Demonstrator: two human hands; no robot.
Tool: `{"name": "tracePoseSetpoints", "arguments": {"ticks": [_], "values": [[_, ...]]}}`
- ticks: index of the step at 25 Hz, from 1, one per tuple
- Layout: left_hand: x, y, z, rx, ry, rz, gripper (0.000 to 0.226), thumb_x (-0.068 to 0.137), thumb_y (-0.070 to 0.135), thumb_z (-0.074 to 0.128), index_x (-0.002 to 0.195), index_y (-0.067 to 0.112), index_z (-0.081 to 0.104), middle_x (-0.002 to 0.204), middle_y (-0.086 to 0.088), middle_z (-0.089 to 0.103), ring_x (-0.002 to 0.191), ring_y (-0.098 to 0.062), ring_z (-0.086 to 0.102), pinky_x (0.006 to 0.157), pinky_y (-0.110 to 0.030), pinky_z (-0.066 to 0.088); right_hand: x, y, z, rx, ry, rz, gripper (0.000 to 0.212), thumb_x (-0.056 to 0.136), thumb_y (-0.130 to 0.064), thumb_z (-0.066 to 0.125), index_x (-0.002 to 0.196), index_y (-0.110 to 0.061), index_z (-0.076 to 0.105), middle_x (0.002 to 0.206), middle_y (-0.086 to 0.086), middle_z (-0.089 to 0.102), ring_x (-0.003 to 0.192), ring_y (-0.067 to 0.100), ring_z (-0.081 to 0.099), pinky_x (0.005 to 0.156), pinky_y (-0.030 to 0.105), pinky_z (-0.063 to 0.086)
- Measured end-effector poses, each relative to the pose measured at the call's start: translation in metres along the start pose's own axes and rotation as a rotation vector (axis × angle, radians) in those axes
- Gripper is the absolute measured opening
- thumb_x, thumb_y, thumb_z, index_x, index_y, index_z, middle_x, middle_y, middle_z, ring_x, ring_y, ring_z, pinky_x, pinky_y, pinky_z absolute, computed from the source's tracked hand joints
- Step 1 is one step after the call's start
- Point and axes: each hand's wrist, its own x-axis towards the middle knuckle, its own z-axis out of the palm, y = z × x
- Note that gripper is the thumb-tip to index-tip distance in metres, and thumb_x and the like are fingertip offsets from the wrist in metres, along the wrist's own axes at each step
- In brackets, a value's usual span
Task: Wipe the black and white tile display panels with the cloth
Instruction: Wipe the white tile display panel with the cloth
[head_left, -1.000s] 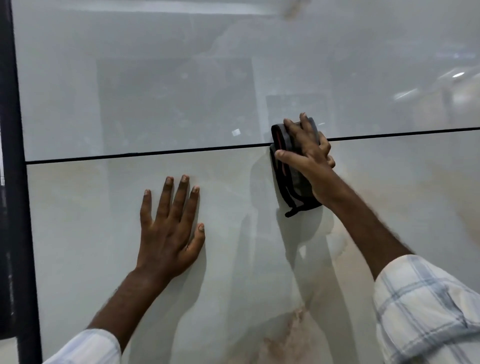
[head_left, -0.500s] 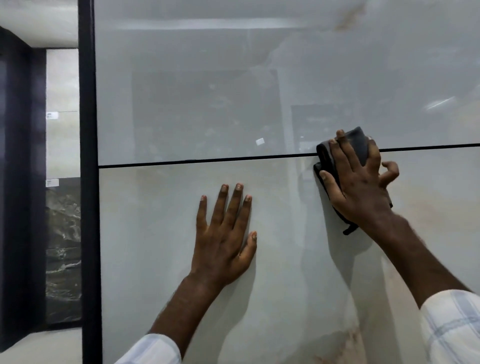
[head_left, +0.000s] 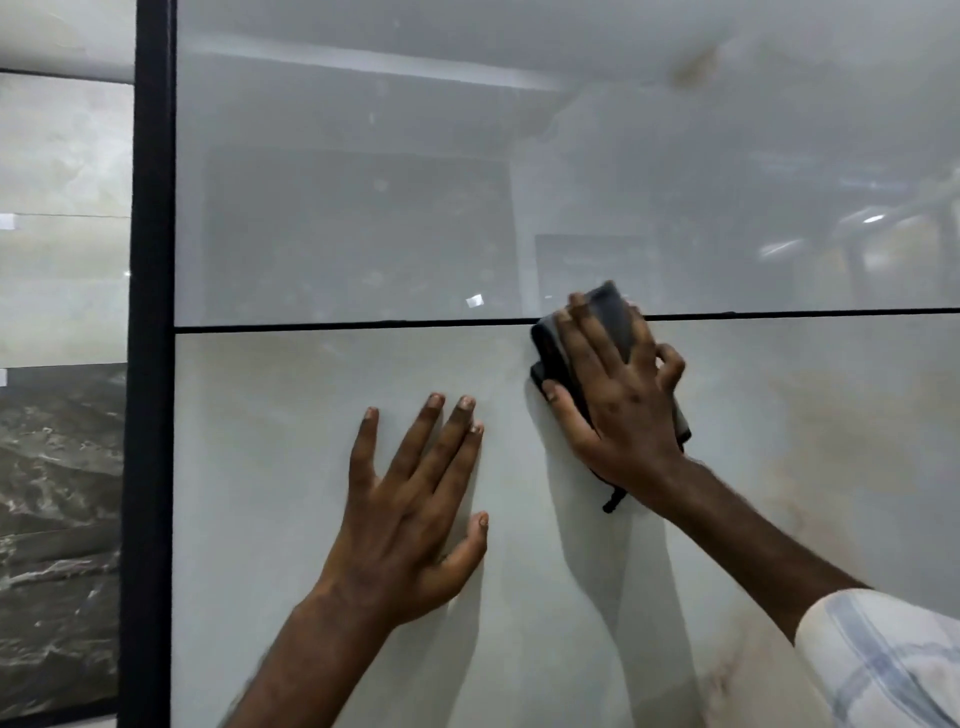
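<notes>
Shifted since half a second ago: right hand (head_left: 618, 405) and cloth (head_left: 610, 317), leftward along the seam (head_left: 337, 326), nearer the left hand (head_left: 410, 514), which stays put. We log the cloth as a soft, light folded pad, best held under the palm. It is pressed across the seam of the white panels (head_left: 270, 441), fingers spread over it. Left hand: flat, bracing. The tile is glossy, likely slippery. The black frame post (head_left: 150, 364) bounds the left, and open room lies to the right.
</notes>
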Motion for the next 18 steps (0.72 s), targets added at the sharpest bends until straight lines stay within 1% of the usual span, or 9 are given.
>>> {"name": "tracePoseSetpoints", "arguments": {"ticks": [2,3,6,7,8,12,14,15,18], "values": [[0.001,0.005,0.004,-0.011,0.008,0.012,0.083,0.090,0.052,0.052,0.158,0.004,0.039,0.171,-0.015,0.023,0.159,-0.034,0.020,0.119,-0.073,0.019,0.000,0.024,-0.004,0.006,-0.017,-0.271,0.065,0.101,-0.050,0.051,0.158,-0.019,0.044,0.169,0.000,0.033,0.155,0.036,0.027,0.104,0.053,0.033],[0.001,0.006,0.006,-0.017,0.021,0.004,0.085,0.090,0.052,0.052,0.158,0.003,0.038,0.171,-0.015,0.022,0.159,-0.035,0.020,0.120,-0.073,0.017,0.001,0.037,-0.006,0.030,-0.009,-0.262,0.062,0.102,-0.050,0.053,0.156,-0.021,0.047,0.167,0.000,0.036,0.155,0.033,0.030,0.108,0.053,0.035],[0.000,0.009,0.010,-0.031,0.043,-0.030,0.085,0.091,0.053,0.050,0.158,0.002,0.037,0.171,-0.015,0.021,0.159,-0.035,0.019,0.120,-0.074,0.014,0.011,0.030,-0.008,0.088,0.041,0.322,0.067,0.099,-0.058,0.044,0.161,-0.031,0.038,0.170,-0.010,0.027,0.154,0.030,0.027,0.110,0.054,0.030],[0.001,0.010,0.010,-0.037,0.053,-0.031,0.084,0.091,0.052,0.049,0.158,0.002,0.038,0.171,-0.015,0.022,0.159,-0.035,0.019,0.121,-0.074,0.014,0.014,0.013,-0.005,0.084,0.022,0.460,0.070,0.099,-0.060,0.039,0.163,-0.032,0.032,0.172,-0.011,0.022,0.155,0.032,0.023,0.110,0.055,0.028],[0.002,0.011,0.010,-0.050,0.064,-0.031,0.083,0.091,0.052,0.049,0.157,0.002,0.039,0.171,-0.015,0.023,0.159,-0.035,0.019,0.121,-0.073,0.013,0.013,-0.005,-0.002,0.047,0.003,0.470,0.072,0.099,-0.059,0.036,0.164,-0.031,0.028,0.173,-0.010,0.019,0.155,0.035,0.021,0.110,0.055,0.026],[-0.001,0.010,0.010,-0.117,0.076,-0.045,0.080,0.092,0.051,0.047,0.156,0.002,0.042,0.170,-0.014,0.025,0.158,-0.034,0.021,0.123,-0.072,0.011,0.001,-0.012,-0.002,0.012,0.019,-0.077,0.070,0.099,-0.052,0.051,0.159,-0.017,0.043,0.169,0.002,0.032,0.153,0.037,0.030,0.103,0.051,0.033],[0.001,0.011,0.008,-0.127,0.073,-0.056,0.080,0.092,0.050,0.047,0.156,0.003,0.041,0.170,-0.014,0.026,0.158,-0.034,0.022,0.123,-0.072,0.011,0.008,0.014,-0.005,0.004,0.002,-0.192,0.067,0.098,-0.050,0.057,0.155,-0.016,0.048,0.166,0.004,0.038,0.152,0.036,0.033,0.105,0.055,0.036],[0.002,0.012,0.008,-0.123,0.066,-0.054,0.080,0.092,0.050,0.047,0.157,0.003,0.040,0.170,-0.013,0.025,0.158,-0.034,0.022,0.123,-0.072,0.011,0.012,0.023,-0.007,0.018,0.001,-0.119,0.066,0.098,-0.051,0.057,0.156,-0.019,0.048,0.166,0.002,0.038,0.152,0.034,0.034,0.106,0.055,0.036],[0.003,0.009,0.009,-0.094,0.053,-0.046,0.079,0.093,0.049,0.047,0.156,0.002,0.041,0.170,-0.015,0.025,0.158,-0.035,0.022,0.122,-0.072,0.012,0.020,0.002,-0.008,0.085,0.042,0.338,0.069,0.096,-0.057,0.047,0.159,-0.027,0.042,0.168,-0.006,0.033,0.152,0.033,0.031,0.107,0.054,0.032]]}}
